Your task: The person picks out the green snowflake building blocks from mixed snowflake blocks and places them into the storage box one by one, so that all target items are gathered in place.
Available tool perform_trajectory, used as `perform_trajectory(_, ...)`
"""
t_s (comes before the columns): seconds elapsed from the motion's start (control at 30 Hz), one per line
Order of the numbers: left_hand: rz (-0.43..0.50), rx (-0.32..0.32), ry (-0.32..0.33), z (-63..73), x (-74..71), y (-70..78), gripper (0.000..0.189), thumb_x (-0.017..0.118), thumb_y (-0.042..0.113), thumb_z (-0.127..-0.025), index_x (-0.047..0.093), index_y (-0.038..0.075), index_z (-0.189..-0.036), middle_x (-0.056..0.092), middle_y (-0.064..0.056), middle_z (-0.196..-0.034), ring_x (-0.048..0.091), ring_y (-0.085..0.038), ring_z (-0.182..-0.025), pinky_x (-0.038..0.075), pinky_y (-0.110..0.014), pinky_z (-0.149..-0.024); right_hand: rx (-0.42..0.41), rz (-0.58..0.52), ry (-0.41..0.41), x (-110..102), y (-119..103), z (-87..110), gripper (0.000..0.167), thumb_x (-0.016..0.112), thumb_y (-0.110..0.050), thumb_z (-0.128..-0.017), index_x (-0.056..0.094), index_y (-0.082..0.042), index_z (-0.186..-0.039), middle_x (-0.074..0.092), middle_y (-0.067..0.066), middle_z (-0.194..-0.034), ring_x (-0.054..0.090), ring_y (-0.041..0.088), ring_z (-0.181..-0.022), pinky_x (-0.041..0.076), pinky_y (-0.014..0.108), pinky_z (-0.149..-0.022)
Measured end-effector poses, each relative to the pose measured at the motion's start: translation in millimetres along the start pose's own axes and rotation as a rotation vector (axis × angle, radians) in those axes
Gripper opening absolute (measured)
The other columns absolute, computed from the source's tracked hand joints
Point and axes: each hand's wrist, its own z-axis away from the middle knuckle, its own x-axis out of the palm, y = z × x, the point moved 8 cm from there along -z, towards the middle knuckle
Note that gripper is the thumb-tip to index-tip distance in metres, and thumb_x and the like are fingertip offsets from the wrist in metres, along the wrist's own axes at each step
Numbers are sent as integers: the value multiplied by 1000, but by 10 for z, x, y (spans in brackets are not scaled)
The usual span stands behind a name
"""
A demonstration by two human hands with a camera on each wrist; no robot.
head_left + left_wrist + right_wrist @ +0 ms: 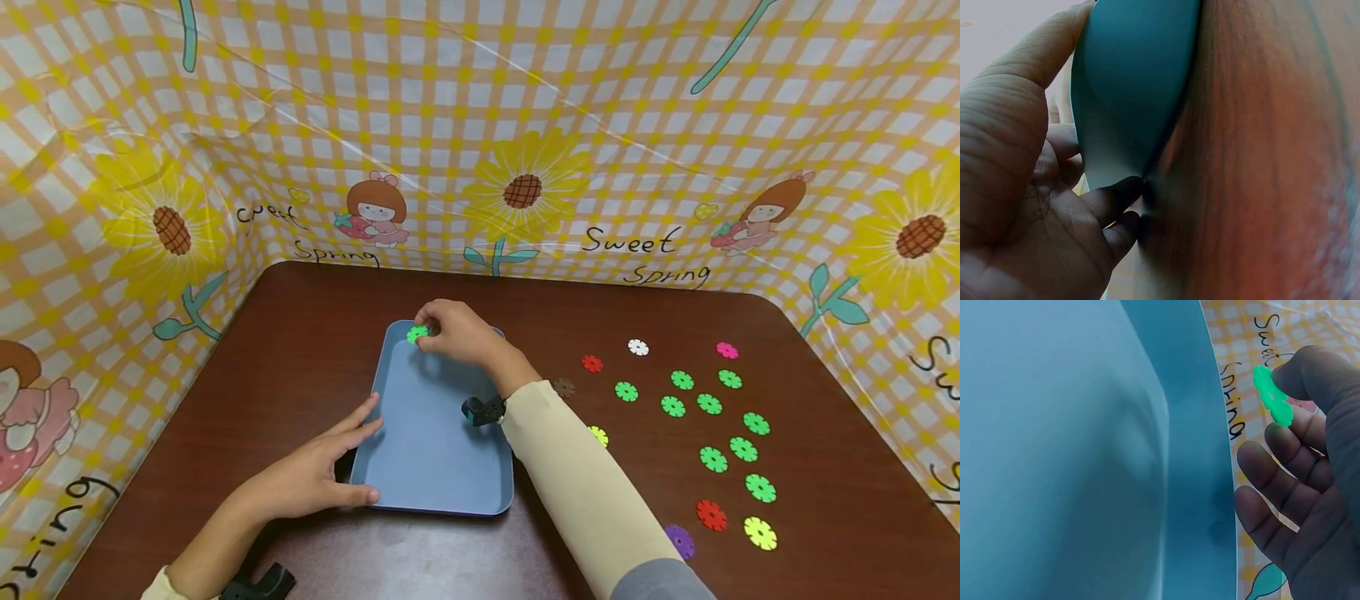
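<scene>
A blue rectangular tray [435, 433] lies on the dark wooden table. Over its far left corner my right hand [457, 333] pinches a green notched plastic disc [417, 334] between thumb and fingers. In the right wrist view that green disc [1272, 397] shows nearly edge-on, held above the tray's rim [1197, 425]. My left hand [318, 471] rests at the tray's near left side with its fingers spread, the thumb on the near corner. The left wrist view shows the left hand [1041, 187] against the tray's outer wall [1135, 69], its fingers touching the side.
Right of the tray, loose notched discs lie scattered: several green ones [672, 406], a white one [638, 347], a pink one [727, 350], red ones [711, 515], yellow ones [761, 533], a brown one [564, 388] and a purple one [680, 542]. Patterned cloth [450, 100] surrounds the table's back and sides.
</scene>
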Motion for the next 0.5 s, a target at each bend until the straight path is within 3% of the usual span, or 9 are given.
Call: perform_trajectory(0.5,0,-12,-3,-6,-8,-6,95,78,48,-83,32,6,-155,6,2,-167,14,-24,-149,27,-56,-110,5,61,-115,252,58,-78,26,69,-11,-91,67,0,-115,66,7,-105,60,19,-94,49,30,-84)
